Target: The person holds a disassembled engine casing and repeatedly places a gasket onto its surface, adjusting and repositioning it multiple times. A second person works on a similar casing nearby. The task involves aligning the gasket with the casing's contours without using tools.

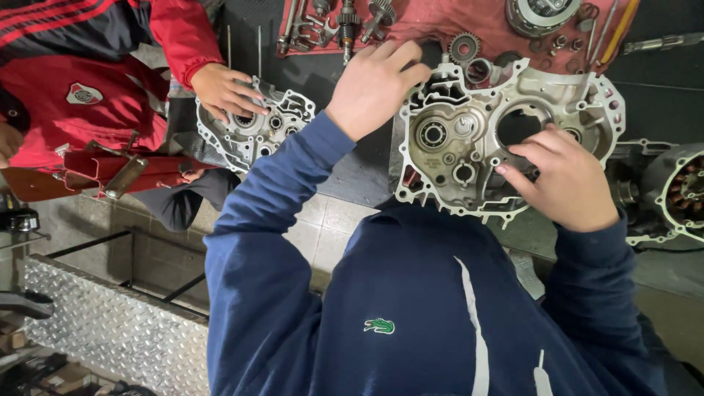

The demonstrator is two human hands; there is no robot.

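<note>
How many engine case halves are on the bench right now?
2. A large crankcase half lies under the person's left hand and right hand; a smaller crankcase half lies under a co-worker's hand. More may be out of frame.

We are reaching both arms forward in dark blue sleeves, elbows bent and spread apart. Our left hand (378,84) is lying palm down towards the far edge of the bench, wrist bent slightly, fingers (407,62) loosely curled and pointing away from us to the right. Our right hand (565,176) is resting nearer to us, back of the hand facing up, fingers pointing left, with the fingertips (513,165) pressing down. Neither hand is closing into a fist.
</note>
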